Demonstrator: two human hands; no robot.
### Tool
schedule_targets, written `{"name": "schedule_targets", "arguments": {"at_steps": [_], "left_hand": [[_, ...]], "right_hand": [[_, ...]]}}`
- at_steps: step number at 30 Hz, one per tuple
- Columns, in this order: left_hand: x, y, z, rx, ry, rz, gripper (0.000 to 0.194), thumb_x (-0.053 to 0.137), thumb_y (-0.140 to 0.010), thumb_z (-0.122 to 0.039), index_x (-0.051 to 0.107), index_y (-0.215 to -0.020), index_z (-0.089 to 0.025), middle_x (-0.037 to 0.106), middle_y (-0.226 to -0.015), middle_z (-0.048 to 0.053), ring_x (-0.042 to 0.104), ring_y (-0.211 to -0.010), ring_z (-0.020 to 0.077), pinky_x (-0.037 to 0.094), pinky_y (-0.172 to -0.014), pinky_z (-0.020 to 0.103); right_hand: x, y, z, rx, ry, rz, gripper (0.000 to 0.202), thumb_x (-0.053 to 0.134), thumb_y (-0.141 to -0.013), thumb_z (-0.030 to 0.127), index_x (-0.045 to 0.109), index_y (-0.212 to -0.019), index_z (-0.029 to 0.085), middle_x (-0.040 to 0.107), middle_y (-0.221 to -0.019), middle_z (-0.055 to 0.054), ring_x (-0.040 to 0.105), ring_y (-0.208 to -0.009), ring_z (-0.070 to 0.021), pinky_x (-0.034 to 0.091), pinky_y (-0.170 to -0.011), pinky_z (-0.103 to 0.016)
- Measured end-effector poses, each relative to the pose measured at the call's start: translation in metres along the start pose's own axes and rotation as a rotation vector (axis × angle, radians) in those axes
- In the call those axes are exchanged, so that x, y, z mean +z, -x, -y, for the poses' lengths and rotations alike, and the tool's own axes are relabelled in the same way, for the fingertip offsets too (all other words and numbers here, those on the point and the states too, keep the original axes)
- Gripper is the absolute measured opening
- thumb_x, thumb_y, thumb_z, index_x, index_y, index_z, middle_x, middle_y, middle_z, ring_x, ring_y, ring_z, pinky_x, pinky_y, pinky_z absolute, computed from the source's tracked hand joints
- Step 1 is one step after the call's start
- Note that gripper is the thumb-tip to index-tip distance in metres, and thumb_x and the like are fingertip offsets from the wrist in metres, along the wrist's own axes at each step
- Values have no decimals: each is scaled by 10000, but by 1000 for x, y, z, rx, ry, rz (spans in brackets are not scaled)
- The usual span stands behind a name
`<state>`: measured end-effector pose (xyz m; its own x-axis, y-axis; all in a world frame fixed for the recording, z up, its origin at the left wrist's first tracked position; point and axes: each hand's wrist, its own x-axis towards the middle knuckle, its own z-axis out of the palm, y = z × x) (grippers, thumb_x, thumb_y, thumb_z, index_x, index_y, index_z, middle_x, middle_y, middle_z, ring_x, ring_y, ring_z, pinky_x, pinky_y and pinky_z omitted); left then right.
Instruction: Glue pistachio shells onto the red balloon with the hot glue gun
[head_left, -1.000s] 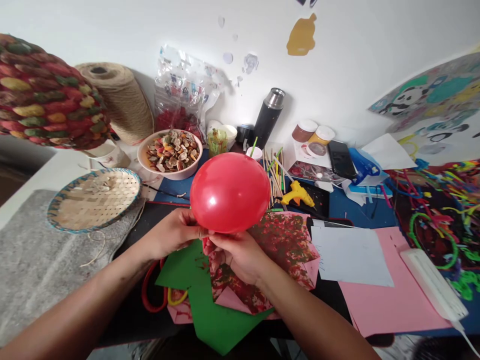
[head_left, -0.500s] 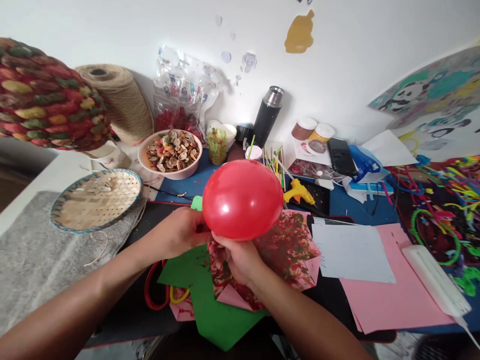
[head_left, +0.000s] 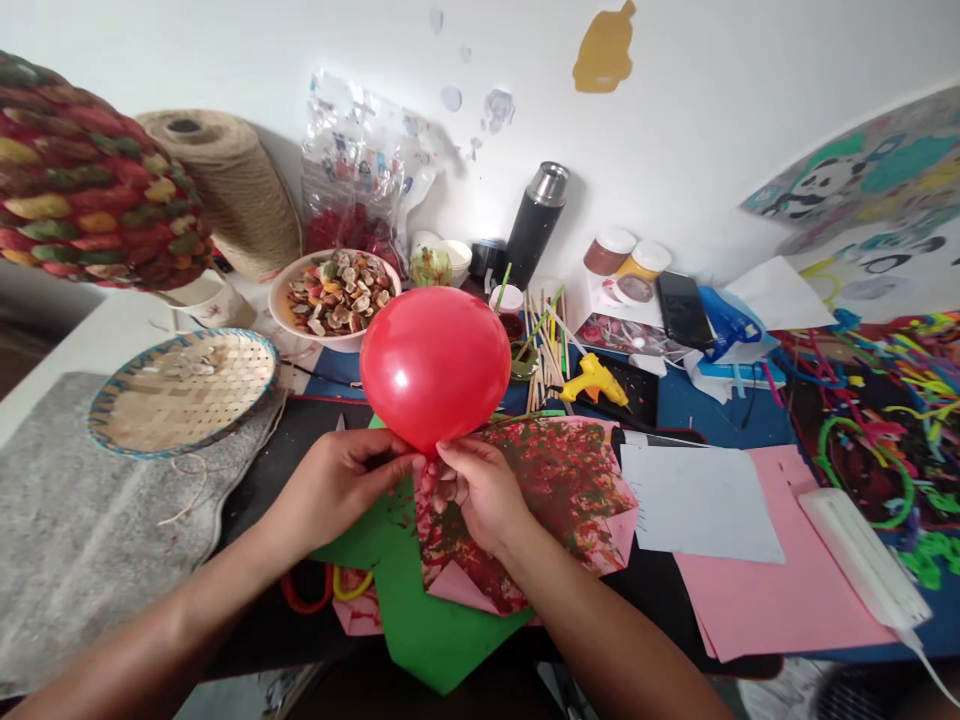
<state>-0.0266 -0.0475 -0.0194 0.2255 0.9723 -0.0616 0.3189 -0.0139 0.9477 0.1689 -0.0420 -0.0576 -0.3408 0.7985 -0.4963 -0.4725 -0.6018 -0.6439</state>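
Observation:
A shiny red balloon point(head_left: 435, 365), blown up, stands above the desk with its neck pointing down between my hands. My left hand point(head_left: 349, 480) pinches the neck from the left with thumb and fingertips. From the other side, my right hand point(head_left: 480, 490) grips the neck too, thumb on top and fingers curled below. The neck itself is mostly hidden by the fingers. Under the hands lie a pink sheet smeared with red and brown paint point(head_left: 555, 490) and green paper point(head_left: 442, 630). Red scissor-like handles point(head_left: 306, 600) and a yellow loop point(head_left: 352, 583) peek out beside the green paper.
A bowl of shells point(head_left: 335, 300), a twine spool point(head_left: 225, 190) and a black thermos point(head_left: 534, 220) stand along the wall. Left lies a woven tray point(head_left: 184, 390). Toward the right are a yellow glue gun point(head_left: 592, 378), white paper point(head_left: 701, 505) and a white power strip point(head_left: 866, 555).
The balloon has shifted left and tipped more upright, uncovering sticks and jars behind it. My left hand has turned, its fingertips now plainly at the neck opposite my right thumb.

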Motion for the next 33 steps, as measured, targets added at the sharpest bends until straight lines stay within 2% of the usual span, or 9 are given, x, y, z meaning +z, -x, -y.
{"name": "schedule_targets", "arguments": {"at_steps": [3, 6, 9, 14, 18, 23, 27, 30, 33], "left_hand": [[7, 8, -1, 126, -191, -224, 149, 793, -963, -328, 897, -920, -231, 889, -848, 18, 783, -679, 175, 574, -654, 233], [12, 14, 0, 178, -236, -346, 116, 814, -939, -306, 907, -936, -236, 914, -921, 30, 832, -747, 190, 611, -717, 236], [16, 16, 1, 93, -131, -365, 88, 842, -900, -305, 907, -898, -245, 902, -858, 29, 818, -701, 185, 617, -686, 233], [22, 15, 0, -191, 352, -302, 184, 932, -815, -374, 851, -811, -209, 781, -605, 13, 686, -458, 152, 545, -457, 208], [29, 27, -10, -214, 467, -335, 209, 943, -826, -376, 819, -797, -211, 740, -558, -13, 680, -419, 152, 526, -406, 197], [42, 47, -17, 182, -126, -391, 58, 833, -994, -256, 825, -944, -228, 857, -766, -21, 797, -586, 144, 640, -614, 194], [41, 46, -6, 542, -599, -322, 155, 642, -1146, -209, 773, -1067, -182, 877, -897, 23, 834, -689, 156, 646, -682, 226], [34, 43, 2, 639, -864, -242, 254, 520, -1174, -150, 748, -1062, -153, 855, -896, 60, 822, -693, 199, 625, -632, 298], [28, 43, 6, 621, -994, -200, 309, 477, -1156, -107, 741, -1005, -161, 826, -882, 79, 777, -661, 220, 587, -574, 334]], "right_hand": [[0, -1, 0, -35, -1, -17, 421, 1046, -672, 533, 817, -735, 185, 741, -624, -15, 632, -513, -147, 481, -454, -232], [-1, -1, 0, -53, 0, -32, 409, 1046, -686, 524, 820, -746, 190, 739, -629, -13, 644, -530, -157, 479, -464, -239], [-1, -1, 0, -57, 3, -36, 417, 1052, -682, 529, 828, -759, 185, 735, -628, -12, 647, -546, -160, 493, -480, -244], [0, 1, 1, -48, 14, -17, 426, 1045, -683, 544, 831, -740, 181, 735, -626, -21, 653, -551, -167, 506, -505, -257], [4, 4, 0, -32, 20, -12, 460, 1049, -664, 586, 820, -714, 190, 728, -620, -15, 629, -532, -160, 506, -497, -260], [3, 7, -6, -2, 26, -22, 533, 1042, -634, 670, 774, -686, 212, 689, -590, 12, 568, -463, -149, 530, -490, -298], [1, 8, -6, -9, 51, -34, 488, 1045, -651, 630, 794, -713, 217, 689, -627, 22, 591, -508, -149, 536, -509, -287], [2, 11, -2, -34, 91, -29, 408, 1047, -682, 560, 831, -748, 220, 751, -725, -1, 657, -613, -171, 564, -566, -289], [5, 15, 2, -47, 136, -10, 349, 1051, -693, 497, 868, -796, 219, 807, -836, -30, 725, -755, -216, 634, -656, -326]]}}
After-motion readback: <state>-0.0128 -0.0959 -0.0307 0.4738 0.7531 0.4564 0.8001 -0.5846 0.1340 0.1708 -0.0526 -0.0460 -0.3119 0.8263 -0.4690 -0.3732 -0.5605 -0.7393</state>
